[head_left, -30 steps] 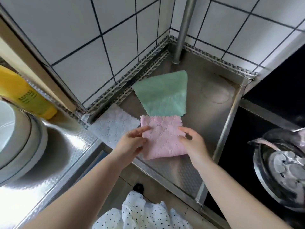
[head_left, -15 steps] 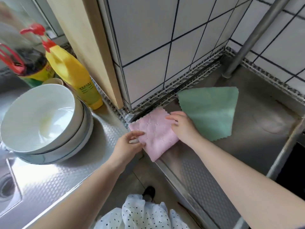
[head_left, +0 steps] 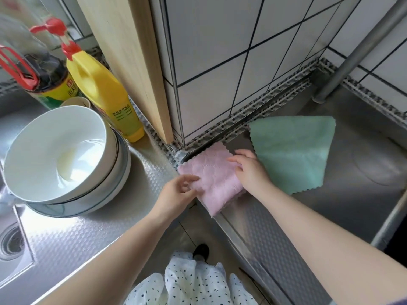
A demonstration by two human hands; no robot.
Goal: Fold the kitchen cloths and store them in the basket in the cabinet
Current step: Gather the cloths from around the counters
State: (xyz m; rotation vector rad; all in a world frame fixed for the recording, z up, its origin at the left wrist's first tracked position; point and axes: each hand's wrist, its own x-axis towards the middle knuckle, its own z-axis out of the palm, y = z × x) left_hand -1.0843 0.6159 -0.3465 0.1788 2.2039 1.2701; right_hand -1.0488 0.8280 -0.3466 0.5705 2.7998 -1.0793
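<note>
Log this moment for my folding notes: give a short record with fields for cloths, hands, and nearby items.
pink cloth: folded, at the counter corner, overhanging the front edge
green cloth: folded, flat on the counter, right of pink
left hand: fingers relaxed, touching the pink cloth's left edge
right hand: flat on the pink cloth's right side
bowls: white, stacked, left of cloths
yellow bottle: upright behind the bowls
basket: not in view

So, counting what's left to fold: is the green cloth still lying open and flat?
Yes, the green cloth lies spread in a single layer on the steel counter, beside the folded pink cloth.
</note>
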